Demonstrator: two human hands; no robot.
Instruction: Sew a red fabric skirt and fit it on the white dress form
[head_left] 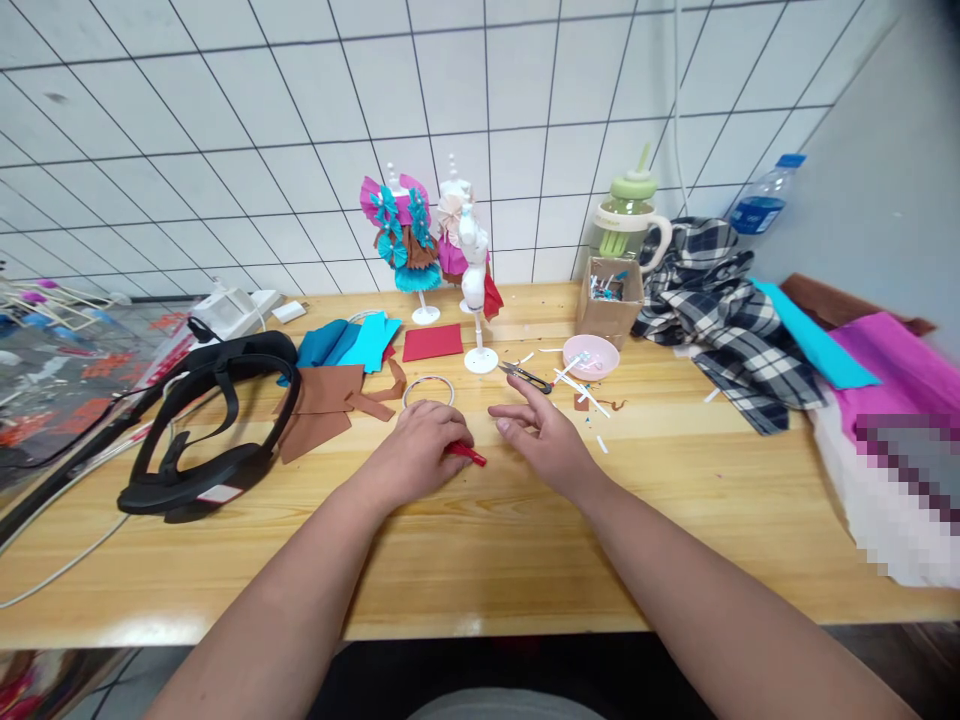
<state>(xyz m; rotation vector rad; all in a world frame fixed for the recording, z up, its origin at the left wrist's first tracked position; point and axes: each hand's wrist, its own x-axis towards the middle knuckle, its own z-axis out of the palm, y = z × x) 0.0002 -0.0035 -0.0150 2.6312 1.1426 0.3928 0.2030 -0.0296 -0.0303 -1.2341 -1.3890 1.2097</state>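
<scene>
My left hand (424, 450) rests low over the wooden table (480, 570), its fingers curled round a small red piece (469, 454) that sticks out on the right. Just beyond it lies a pale ring (428, 379). To the right, my right hand (544, 435) is held with its fingers apart and nothing in them. Small dark scissors (529, 378) lie past its fingertips. A bare white mannequin (474, 265) stands behind, on a round base. A flat red sheet (433, 343) lies left of that base.
Two dressed mannequins (405, 235) stand near the wall. Brown sheets (322, 395), blue sheets (367, 342) and a black headset (217, 430) are at left. At right are a pink bowl (591, 358), white strips, a cardboard box (609, 310), a jug (628, 222) and checked cloth (739, 320).
</scene>
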